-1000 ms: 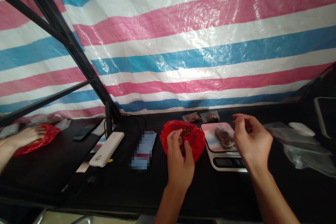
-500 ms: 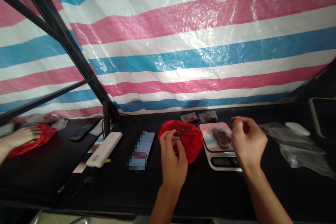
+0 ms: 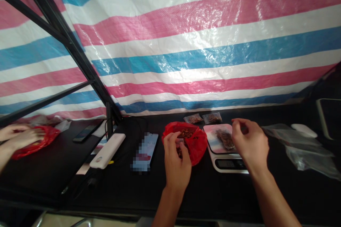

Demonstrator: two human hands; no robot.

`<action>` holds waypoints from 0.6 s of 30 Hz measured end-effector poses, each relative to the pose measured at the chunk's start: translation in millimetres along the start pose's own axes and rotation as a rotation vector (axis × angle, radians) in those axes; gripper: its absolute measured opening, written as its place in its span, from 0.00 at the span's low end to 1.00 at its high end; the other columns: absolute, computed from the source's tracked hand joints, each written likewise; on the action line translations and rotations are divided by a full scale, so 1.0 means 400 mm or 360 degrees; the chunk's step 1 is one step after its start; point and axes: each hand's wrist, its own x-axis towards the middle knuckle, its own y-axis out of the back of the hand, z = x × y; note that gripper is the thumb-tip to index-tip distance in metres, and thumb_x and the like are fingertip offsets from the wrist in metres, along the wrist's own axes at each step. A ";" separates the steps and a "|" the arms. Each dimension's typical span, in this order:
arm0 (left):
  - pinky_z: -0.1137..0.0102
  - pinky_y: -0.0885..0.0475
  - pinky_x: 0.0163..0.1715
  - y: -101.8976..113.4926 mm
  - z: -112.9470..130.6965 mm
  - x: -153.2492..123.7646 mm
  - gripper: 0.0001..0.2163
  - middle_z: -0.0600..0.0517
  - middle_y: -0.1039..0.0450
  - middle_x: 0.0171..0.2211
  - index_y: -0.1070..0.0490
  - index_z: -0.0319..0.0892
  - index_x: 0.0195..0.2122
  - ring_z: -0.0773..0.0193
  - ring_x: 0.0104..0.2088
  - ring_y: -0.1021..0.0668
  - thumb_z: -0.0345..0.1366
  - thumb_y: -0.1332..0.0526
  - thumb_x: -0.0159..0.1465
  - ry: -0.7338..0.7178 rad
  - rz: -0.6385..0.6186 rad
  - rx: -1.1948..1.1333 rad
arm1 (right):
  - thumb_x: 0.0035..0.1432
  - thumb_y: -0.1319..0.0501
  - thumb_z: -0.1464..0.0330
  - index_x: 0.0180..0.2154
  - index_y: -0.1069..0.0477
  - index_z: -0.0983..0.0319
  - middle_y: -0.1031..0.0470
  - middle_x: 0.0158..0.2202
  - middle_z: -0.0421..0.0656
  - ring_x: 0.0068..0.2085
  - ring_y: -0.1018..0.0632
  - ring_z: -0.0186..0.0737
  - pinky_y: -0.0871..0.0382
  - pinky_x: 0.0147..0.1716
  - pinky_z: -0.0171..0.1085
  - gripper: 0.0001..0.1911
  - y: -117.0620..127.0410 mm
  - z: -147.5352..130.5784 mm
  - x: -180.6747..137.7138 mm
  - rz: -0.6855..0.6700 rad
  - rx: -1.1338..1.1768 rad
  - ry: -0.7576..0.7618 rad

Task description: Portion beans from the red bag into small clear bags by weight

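Note:
My left hand [image 3: 177,161] reaches into the mouth of a red plastic bag [image 3: 197,147], its fingers among the brown food pieces [image 3: 185,134] inside. Some of the pieces are hidden behind the fingers. My right hand [image 3: 250,142] hangs curled just over a digital kitchen scale [image 3: 229,163]. On the scale's glossy top lies a small clear bag of brown pieces [image 3: 225,139]. Whether my right fingers pinch anything is hidden.
Two small filled bags [image 3: 202,118] lie behind the scale. Further left are a pixelated phone [image 3: 144,151], a white power bank [image 3: 107,150] and a dark phone [image 3: 86,133]. Another person's hands [image 3: 20,136] rest on a second red bag [image 3: 36,142]. Clear plastic sheets [image 3: 301,145] lie right.
My right hand has moved left and lower, over the bag on the scale. My left hand stays in the red bag. A second hand of the other person now shows at the left edge.

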 end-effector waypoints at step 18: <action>0.66 0.28 0.42 0.044 -0.020 0.023 0.09 0.48 0.28 0.42 0.29 0.44 0.45 0.60 0.42 0.24 0.28 0.46 0.69 0.0100 0.0259 -0.0015 | 0.58 0.38 0.56 0.54 0.27 0.58 0.20 0.45 0.49 0.42 0.19 0.52 0.29 0.39 0.45 0.25 -0.066 0.045 -0.005 -0.0387 -0.0012 0.0297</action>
